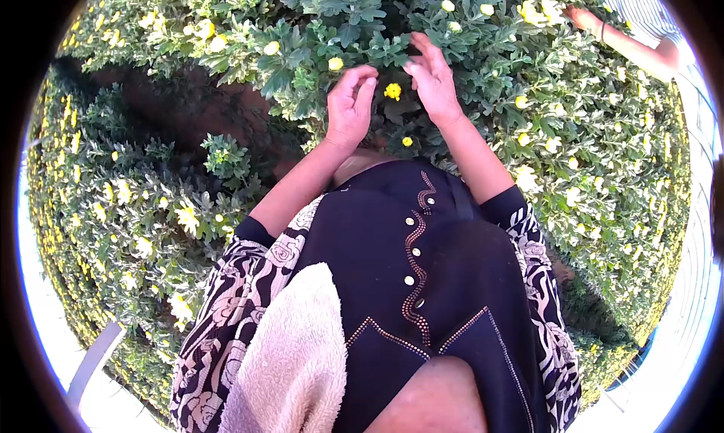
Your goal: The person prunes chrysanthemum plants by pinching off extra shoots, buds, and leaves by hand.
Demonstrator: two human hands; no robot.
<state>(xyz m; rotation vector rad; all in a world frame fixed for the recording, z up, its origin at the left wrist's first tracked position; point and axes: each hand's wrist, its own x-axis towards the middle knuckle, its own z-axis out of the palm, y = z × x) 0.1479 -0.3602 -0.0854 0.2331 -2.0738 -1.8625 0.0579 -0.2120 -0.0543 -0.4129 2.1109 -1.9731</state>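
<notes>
And here your right hand (435,86) hangs part-open, nothing visible in its grip, facing your curled left hand (348,113), whether closed or holding I can't tell, likely so both can reach the leaves (388,52) above the yellow flower (392,91) between them.

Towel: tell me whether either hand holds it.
No, the towel lies against the black top, while the left hand and right hand are up by the plants.
</notes>
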